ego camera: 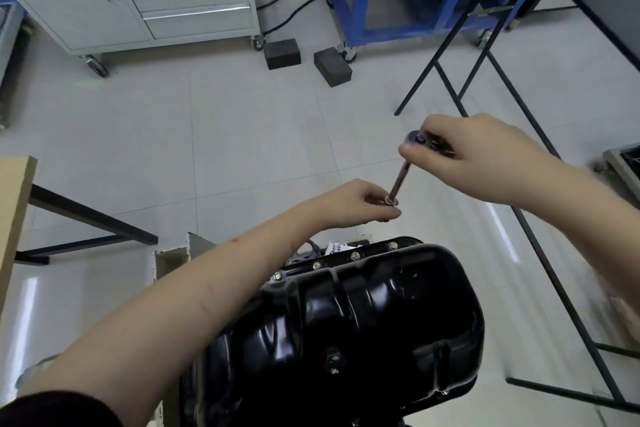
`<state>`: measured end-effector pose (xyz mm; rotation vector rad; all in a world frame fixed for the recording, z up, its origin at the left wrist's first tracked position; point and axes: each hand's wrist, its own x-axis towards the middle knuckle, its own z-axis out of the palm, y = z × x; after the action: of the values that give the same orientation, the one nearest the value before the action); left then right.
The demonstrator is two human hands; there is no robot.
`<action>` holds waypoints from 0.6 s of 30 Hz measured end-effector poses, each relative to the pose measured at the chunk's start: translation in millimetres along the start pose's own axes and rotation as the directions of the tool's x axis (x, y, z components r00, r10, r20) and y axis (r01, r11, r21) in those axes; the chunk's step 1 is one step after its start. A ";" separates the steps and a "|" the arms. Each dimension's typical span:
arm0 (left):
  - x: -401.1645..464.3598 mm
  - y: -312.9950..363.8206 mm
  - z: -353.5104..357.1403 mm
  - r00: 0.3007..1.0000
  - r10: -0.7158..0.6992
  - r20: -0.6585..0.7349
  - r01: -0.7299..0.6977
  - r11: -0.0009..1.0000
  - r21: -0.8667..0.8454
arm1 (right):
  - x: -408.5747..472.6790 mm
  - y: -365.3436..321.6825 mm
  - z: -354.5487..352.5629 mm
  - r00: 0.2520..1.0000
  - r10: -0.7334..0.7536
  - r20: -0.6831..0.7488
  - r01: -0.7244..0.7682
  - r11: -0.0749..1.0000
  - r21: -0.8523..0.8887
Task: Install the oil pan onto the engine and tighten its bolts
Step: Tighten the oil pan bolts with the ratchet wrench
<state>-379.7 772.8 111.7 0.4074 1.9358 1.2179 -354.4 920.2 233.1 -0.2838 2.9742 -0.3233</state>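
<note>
Above a tiled floor (242,135), a ratchet (415,142) is gripped by the right hand (467,152); its socket end (392,199) is pinched by the left hand (360,201), beyond the near oil pan (363,315). The socket could be dropped if loosely seated.

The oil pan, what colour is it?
Shiny black; the oil pan shows best in the head view.

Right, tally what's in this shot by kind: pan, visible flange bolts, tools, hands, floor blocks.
Oil pan: 1
Bolts showing along the pan's far flange: 4
Ratchet with extension: 1
Hands: 2, left hand at the extension's lower end, right hand on the ratchet head
Black blocks on the floor: 2
Total: 10
</note>
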 end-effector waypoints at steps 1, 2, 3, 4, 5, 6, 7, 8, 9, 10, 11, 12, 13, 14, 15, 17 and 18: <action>2.4 -2.8 5.1 1.000 -0.006 0.019 0.006 1.000 0.003 | -3.3 3.5 3.5 0.999 0.017 0.030 -0.017 1.000 0.010; 4.7 -5.8 9.6 0.999 -0.011 0.034 0.011 1.000 0.005 | -6.7 7.6 7.1 0.998 0.035 0.059 -0.036 0.999 0.026; 6.8 -8.6 14.1 0.999 -0.017 0.049 0.017 1.000 0.008 | -9.7 12.0 10.9 0.995 0.055 0.083 -0.059 0.997 0.043; 9.4 -11.3 17.4 0.998 -0.024 0.062 0.023 1.000 0.021 | -13.0 16.1 14.4 0.992 0.074 0.104 -0.080 0.995 0.054; 12.2 -13.0 19.9 0.997 -0.026 0.071 0.022 0.998 0.051 | -15.6 19.8 17.5 0.989 0.090 0.119 -0.098 0.993 0.061; 14.8 -13.6 21.5 0.997 -0.021 0.080 0.014 0.996 0.091 | -17.9 22.8 20.4 0.986 0.103 0.128 -0.112 0.992 0.066; 16.9 -13.3 23.7 0.995 -0.013 0.095 0.000 0.991 0.132 | -19.8 25.4 22.5 0.985 0.110 0.131 -0.120 0.990 0.070; 18.4 -12.9 26.0 0.994 -0.008 0.111 -0.011 0.986 0.166 | -20.9 27.5 24.1 0.985 0.113 0.133 -0.123 0.990 0.072; 19.7 -12.7 27.5 0.992 -0.006 0.124 -0.019 0.980 0.198 | -21.5 28.8 25.5 0.984 0.112 0.136 -0.122 0.990 0.070; 20.6 -13.0 28.7 0.991 -0.004 0.134 -0.028 0.972 0.234 | -22.2 29.7 26.7 0.984 0.109 0.143 -0.119 0.991 0.064; 21.1 -13.5 29.6 0.990 0.000 0.140 -0.039 0.961 0.275 | -22.7 30.3 28.1 0.983 0.105 0.151 -0.115 0.992 0.057; 21.3 -14.5 29.5 0.990 0.004 0.144 -0.050 0.948 0.314 | -23.6 30.6 29.7 0.982 0.100 0.160 -0.110 0.993 0.053; 21.0 -15.2 29.9 0.989 0.010 0.148 -0.061 0.936 0.346 | -24.6 30.6 31.4 0.982 0.094 0.167 -0.105 0.993 0.058; 20.9 -15.6 29.5 0.989 0.015 0.150 -0.071 0.925 0.372 | -26.0 30.4 32.6 0.982 0.084 0.171 -0.098 0.993 0.070; 20.8 -15.3 29.5 0.988 0.020 0.152 -0.079 0.914 0.398 | -26.8 30.4 33.1 0.982 0.070 0.176 -0.086 0.993 0.081; 21.4 -14.5 30.7 0.987 0.023 0.162 -0.094 0.888 0.450 | -28.1 31.0 32.0 0.980 0.027 0.198 -0.044 0.996 0.083; 22.7 -14.4 31.4 0.986 0.024 0.167 -0.102 0.875 0.474 | -28.0 31.9 31.2 0.976 0.001 0.216 -0.019 0.997 0.079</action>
<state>-368.1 799.2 82.0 0.8052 2.0877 0.6985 -327.7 950.2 199.0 -0.2756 2.7405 -0.3834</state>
